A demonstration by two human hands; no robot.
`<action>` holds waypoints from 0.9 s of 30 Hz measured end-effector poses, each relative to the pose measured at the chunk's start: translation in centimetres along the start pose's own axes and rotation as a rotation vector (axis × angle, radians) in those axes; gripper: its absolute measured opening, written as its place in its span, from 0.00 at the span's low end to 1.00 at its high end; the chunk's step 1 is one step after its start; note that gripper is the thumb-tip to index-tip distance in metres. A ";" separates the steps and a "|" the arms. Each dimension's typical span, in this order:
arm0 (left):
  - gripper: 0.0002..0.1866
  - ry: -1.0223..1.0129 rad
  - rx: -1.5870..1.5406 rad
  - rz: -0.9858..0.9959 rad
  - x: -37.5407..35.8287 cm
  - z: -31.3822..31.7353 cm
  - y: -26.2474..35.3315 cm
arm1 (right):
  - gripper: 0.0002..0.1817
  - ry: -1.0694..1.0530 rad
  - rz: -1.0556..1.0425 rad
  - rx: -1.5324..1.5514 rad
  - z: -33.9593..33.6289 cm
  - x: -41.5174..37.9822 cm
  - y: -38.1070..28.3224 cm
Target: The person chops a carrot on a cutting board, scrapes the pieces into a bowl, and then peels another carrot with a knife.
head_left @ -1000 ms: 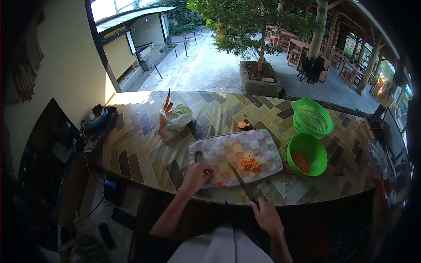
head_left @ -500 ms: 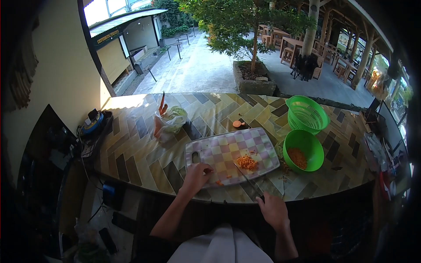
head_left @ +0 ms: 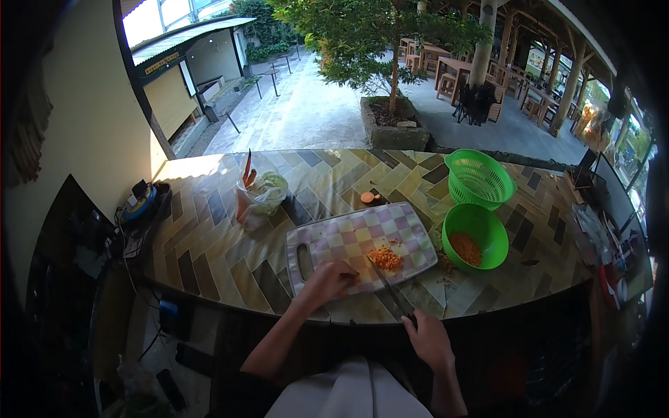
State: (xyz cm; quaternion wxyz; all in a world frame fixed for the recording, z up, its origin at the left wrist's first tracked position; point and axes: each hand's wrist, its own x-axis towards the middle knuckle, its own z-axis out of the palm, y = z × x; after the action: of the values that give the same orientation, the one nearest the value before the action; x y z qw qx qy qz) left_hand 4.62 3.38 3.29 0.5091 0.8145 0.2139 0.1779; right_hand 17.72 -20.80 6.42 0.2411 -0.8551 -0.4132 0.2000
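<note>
A checkered cutting board [head_left: 334,237] lies on the table in front of me. Chopped orange pieces [head_left: 385,259] form a small pile on its right half. My right hand [head_left: 428,338] is closed around the handle of a knife [head_left: 392,294], whose blade tip reaches the left side of the pile. Over the board's front edge, left of the knife, is my left hand [head_left: 331,280], with its fingers curled together; whatever they may hold is hidden. To the right of the board stands a green bowl [head_left: 493,240] with orange pieces inside.
A green colander [head_left: 481,177] stands behind the bowl. A plastic bag of vegetables [head_left: 263,195] sits at the back left, and a cut orange root [head_left: 367,198] lies behind the board. Cables and a blue-yellow item [head_left: 138,202] are at the left edge.
My left hand has moved right along the board's front edge, closer to the knife and pile. My right hand still holds the knife. The whole view has shifted slightly.
</note>
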 end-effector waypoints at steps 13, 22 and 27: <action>0.10 0.276 0.215 0.103 0.0 2.3 -0.5 | 0.21 -0.075 0.019 0.001 0.4 -1.3 -1.4; 0.09 0.314 0.122 0.056 0.2 2.8 -1.3 | 0.21 -0.131 -0.024 -0.066 0.8 -1.6 -1.5; 0.08 0.331 0.178 0.071 0.1 2.9 -1.2 | 0.20 -0.151 -0.022 -0.137 1.6 -0.9 -1.7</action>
State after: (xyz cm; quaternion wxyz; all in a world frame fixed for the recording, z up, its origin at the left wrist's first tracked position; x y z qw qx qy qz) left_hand 6.02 1.71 1.03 0.3863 0.8229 0.2810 0.3077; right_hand 15.28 -20.18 6.23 0.1523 -0.8475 -0.4523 0.2324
